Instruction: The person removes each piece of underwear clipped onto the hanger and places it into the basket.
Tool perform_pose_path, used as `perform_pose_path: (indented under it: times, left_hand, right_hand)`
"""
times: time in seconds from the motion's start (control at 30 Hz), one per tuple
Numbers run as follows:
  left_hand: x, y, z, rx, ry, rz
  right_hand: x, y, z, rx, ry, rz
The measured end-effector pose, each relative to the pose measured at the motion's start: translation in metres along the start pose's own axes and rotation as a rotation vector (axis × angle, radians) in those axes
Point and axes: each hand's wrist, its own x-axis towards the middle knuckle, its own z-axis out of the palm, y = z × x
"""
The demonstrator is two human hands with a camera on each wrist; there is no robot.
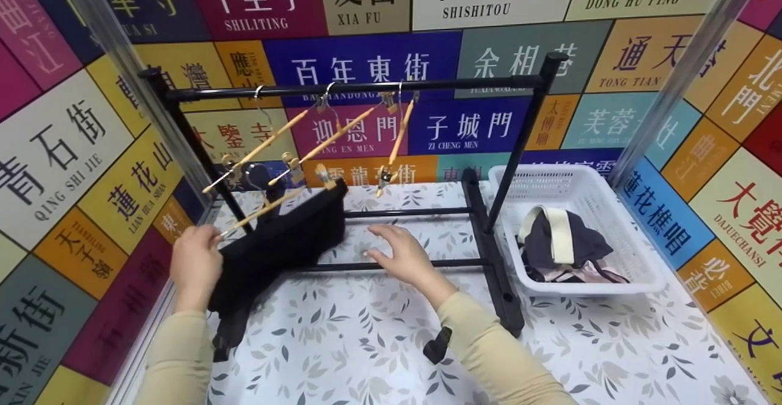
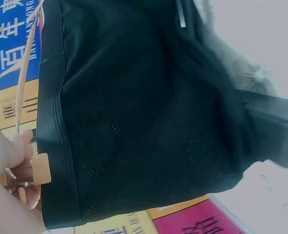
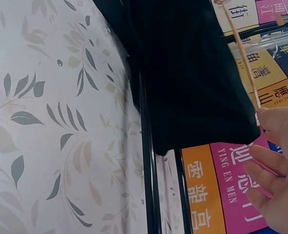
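My left hand (image 1: 195,264) pinches the clip end of a wooden clip hanger (image 1: 263,212) to the left in the head view. A black garment (image 1: 281,240) hangs from it by its edge. The left wrist view has a wooden clip (image 2: 41,168) on the garment's band, beside my fingers. My right hand (image 1: 403,258) hovers apart, right of the garment, thumb and fingers spread and holding nothing. In the right wrist view, its thumb appears near the end of the hanger's rod (image 3: 244,53); whether they touch, I cannot tell.
A black garment rack (image 1: 360,87) stands across the table, with several wooden clip hangers (image 1: 400,133) on its rail. Right of it, a white plastic basket (image 1: 650,264) holds dark and pink clothes (image 1: 550,240). Sign-printed walls (image 1: 366,20) enclose the leaf-patterned tabletop (image 1: 342,344).
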Motion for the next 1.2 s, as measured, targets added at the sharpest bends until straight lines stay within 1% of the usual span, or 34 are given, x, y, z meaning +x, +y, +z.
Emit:
perform_pose_path:
  times: [0.1,0.2,0.33,0.5,0.6,0.67,0.83,0.93,1.1,1.2]
  left_hand:
    - [-0.006,-0.004,0.01,-0.005,-0.007,0.08]
    - [-0.011,-0.006,0.019,-0.007,-0.014,0.157]
    - [-0.018,-0.008,0.027,-0.036,-0.059,0.233]
    - [-0.024,-0.006,0.034,-0.075,-0.138,0.269]
    - [-0.026,-0.004,0.036,-0.085,-0.169,0.293]
    - [-0.027,-0.004,0.036,-0.099,-0.183,0.318]
    - [-0.029,-0.005,0.038,-0.128,-0.18,0.384]
    - [-0.031,-0.004,0.039,-0.135,-0.174,0.41]
    - [-0.035,0.003,0.044,-0.129,-0.179,0.407]
    - [-0.037,0.009,0.048,-0.114,-0.18,0.419]
  right_hand:
    - [-0.001,0.003,0.001,0.01,0.001,0.01]
    - [-0.001,0.006,0.002,0.014,-0.008,0.039]
    - [-0.002,0.01,0.004,0.023,-0.012,0.093]
    - [-0.005,0.014,0.004,0.043,-0.018,0.157]
    - [-0.006,0.015,0.005,0.061,-0.025,0.184]
    - [-0.007,0.016,0.005,0.079,-0.021,0.186]
    - [-0.011,0.02,0.005,0.144,0.004,0.155]
    - [-0.015,0.023,0.004,0.165,0.029,0.145]
    - [-0.022,0.029,-0.002,0.203,0.052,0.2]
    - [-0.026,0.032,-0.008,0.224,0.056,0.234]
